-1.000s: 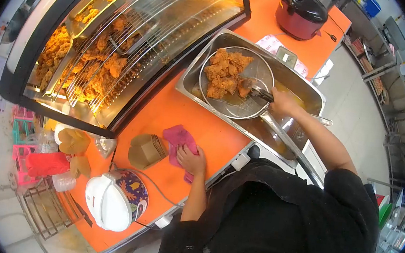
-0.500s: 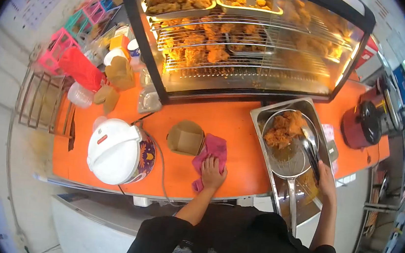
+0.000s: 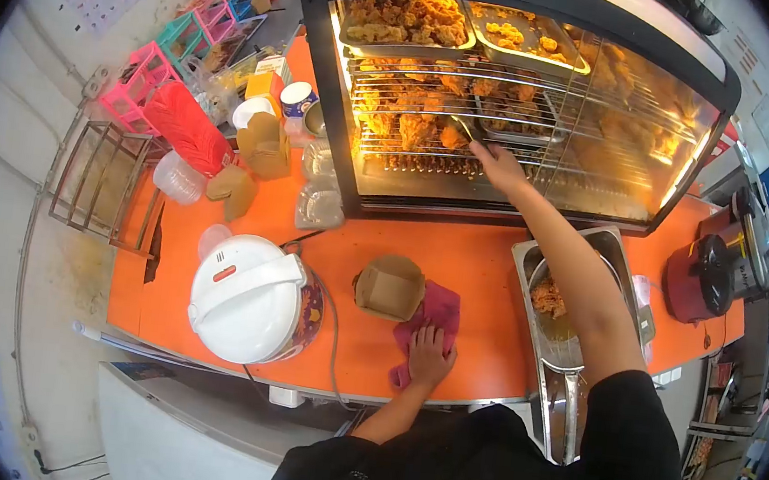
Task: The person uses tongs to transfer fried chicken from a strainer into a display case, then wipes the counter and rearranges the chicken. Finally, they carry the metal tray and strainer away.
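My right hand (image 3: 502,168) is closed on metal tongs (image 3: 464,129), reaching to the middle shelf of the lit display warmer (image 3: 388,205). Beside the tongs' tips are pieces of fried chicken (image 3: 417,131); whether the tips grip one, I cannot make out. My left hand (image 3: 431,357) lies with fingers outstretched on a pink cloth (image 3: 440,308). Just behind that cloth stands a brown paper food box (image 3: 389,285), open at the top. Under my right forearm, a strainer (image 3: 572,391) with fried chicken (image 3: 548,298) rests in a steel pan (image 3: 525,258), partly hidden.
A white-lidded pot (image 3: 247,296) stands at the left, its cable running along the orange counter (image 3: 483,372). Behind it are paper boxes (image 3: 264,145), clear plastic containers (image 3: 321,198) and a red bag (image 3: 188,128). A dark red cooker (image 3: 697,280) sits at the right.
My right hand with the tongs has gone from the strainer up and left to the warmer's shelf. Less chicken shows in the strainer, my arm now covering part of it. My left hand stays on the cloth.
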Tool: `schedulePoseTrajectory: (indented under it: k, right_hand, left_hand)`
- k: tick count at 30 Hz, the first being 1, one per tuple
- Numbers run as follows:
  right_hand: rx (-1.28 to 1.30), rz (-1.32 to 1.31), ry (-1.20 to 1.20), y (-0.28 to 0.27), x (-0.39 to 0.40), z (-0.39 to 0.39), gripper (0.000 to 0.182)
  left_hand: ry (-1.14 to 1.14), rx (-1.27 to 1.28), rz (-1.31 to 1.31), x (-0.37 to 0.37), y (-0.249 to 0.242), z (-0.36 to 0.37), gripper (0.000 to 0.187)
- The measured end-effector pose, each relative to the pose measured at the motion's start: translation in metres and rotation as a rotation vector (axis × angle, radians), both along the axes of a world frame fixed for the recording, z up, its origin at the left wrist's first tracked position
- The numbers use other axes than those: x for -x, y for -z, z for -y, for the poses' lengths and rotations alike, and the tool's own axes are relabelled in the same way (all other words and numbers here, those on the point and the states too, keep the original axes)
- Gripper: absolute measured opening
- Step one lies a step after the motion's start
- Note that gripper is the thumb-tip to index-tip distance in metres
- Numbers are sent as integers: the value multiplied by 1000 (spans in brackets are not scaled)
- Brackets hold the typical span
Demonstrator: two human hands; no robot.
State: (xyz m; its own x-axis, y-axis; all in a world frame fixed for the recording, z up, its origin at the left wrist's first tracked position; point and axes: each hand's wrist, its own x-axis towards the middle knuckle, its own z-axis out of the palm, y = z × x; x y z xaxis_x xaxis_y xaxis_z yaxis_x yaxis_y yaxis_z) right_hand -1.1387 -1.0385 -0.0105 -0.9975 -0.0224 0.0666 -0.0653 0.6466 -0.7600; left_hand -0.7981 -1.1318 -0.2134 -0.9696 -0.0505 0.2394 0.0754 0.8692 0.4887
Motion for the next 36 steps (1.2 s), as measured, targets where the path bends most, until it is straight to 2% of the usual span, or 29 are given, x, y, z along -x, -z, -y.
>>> schedulePoseTrajectory:
  k: [1,3,4,5,7,8,9,11,13,15,16,18,19,21,22,23,25,29,31,33,34,35,36]
  right_hand:
    - [5,2,5,0,4,0,47]
    - [-489,38,-116,-15,-3,-10,45]
    - [-496,-49,-46,-20,-22,-13,38]
    - [-496,-28,-18,-22,-32,-24,38]
    - [-324,-21,-36,-11,-63,-61,36]
    - [-287,-231,-108,2,-85,-89,31]
    - [-300,-184,-32,-3,-119,-117,31]
    - [660,273,62,-34,-195,-151,28]
    - [628,184,257,-29,-260,-196,26]
    - [411,196,348,-26,-314,-242,31]
    - [423,193,369,-24,-336,-255,31]
    - [-187,251,513,-22,-366,-274,41]
    - [-180,233,534,-18,-371,-281,41]
    - [-422,394,441,1,-382,-288,49]
    - [-424,266,325,10,-387,-287,47]
    - [-420,262,331,9,-386,-286,47]
    - [-69,501,147,6,-375,-276,45]
    - [-31,576,134,29,-338,-263,38]
    - [211,727,178,48,-321,-263,36]
    - [263,656,168,58,-320,-267,33]
    - [428,767,216,62,-319,-272,32]
    - [594,875,264,58,-315,-272,33]
    - [598,949,253,53,-313,-274,44]
  left_hand:
    - [-4,3,-13,-1,0,1,45]
    - [6,4,15,0,1,2,47]
    - [10,1,43,0,3,1,49]
    - [42,2,55,1,5,1,49]
    - [9,99,45,-1,10,1,52]
    - [7,122,64,-2,8,1,53]
    - [18,144,85,-3,5,0,55]
    - [11,142,29,-2,7,-3,52]
    - [51,130,3,-1,8,-2,49]
    - [50,127,-38,2,8,-4,47]
    - [41,143,-40,1,7,-4,45]
    - [52,157,-66,2,6,-5,43]
    - [55,171,-96,2,6,-5,43]
    - [64,190,-126,1,4,-6,44]
    - [55,195,-115,1,3,-7,44]
    - [43,198,-102,1,2,-9,45]
    - [45,196,-119,4,1,-11,45]
    - [26,208,-119,1,6,-9,44]
    - [26,198,-126,2,5,-9,44]
    - [31,187,-127,0,5,-9,43]
    - [28,181,-136,0,5,-9,43]
    - [25,175,-146,0,7,-9,43]
    - [18,175,-144,0,8,-8,43]
